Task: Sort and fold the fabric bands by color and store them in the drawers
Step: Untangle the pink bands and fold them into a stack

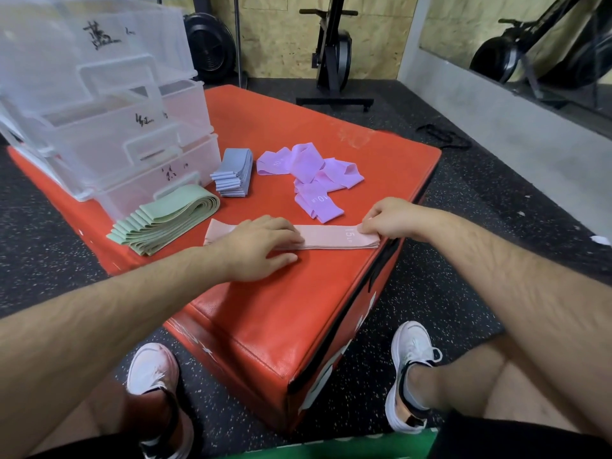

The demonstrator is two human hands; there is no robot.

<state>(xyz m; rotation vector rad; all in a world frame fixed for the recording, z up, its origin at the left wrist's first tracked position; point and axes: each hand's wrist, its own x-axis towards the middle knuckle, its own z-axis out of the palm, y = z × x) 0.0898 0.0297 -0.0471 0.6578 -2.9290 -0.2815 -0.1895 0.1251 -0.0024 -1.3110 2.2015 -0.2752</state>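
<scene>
A stack of pink bands [331,238] marked 15 LB lies flat across the red box [281,309] near its front right edge. My left hand [261,246] rests palm down on the stack's left half, fingers spread. At the stack's right end my right hand [389,218] pinches the top band with its fingertips. Several loose purple bands [308,173] lie jumbled behind. A neat pile of blue-grey bands [233,175] and a fanned pile of green bands [165,220] sit to the left, next to the clear plastic drawers [109,127].
The drawer unit has three handwritten-labelled drawers, pulled partly out. The red box stands on black speckled gym floor [447,276]. An exercise bike [332,54] stands behind, a grey wall ledge [513,134] to the right. My shoes [410,369] are beside the box corner.
</scene>
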